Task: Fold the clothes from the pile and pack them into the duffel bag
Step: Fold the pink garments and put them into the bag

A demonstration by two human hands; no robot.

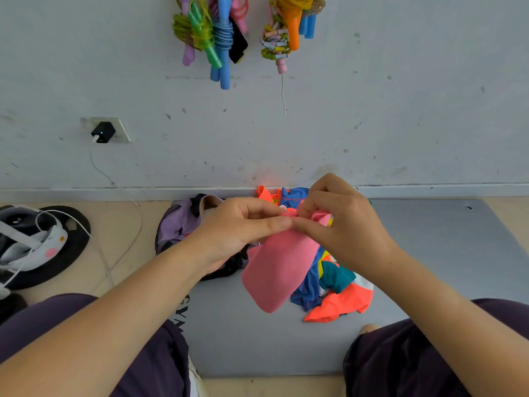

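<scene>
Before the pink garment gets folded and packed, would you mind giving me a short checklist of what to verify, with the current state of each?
1. Both hands on the pink garment: ok. The left hand and right hand pinch its top edge.
2. Garment lifted free of the pile: ok. It hangs in front of the other clothes.
3. Garment spread flat for folding: not ok. It hangs narrow and bunched at the top.
4. Bare stretch of grey mat to fold on: ok, in front of the pile.
5. Purple duffel bag within reach: ok, just left of the pile.
6. Bag open with room inside: cannot tell. The left hand hides much of it.
</scene>
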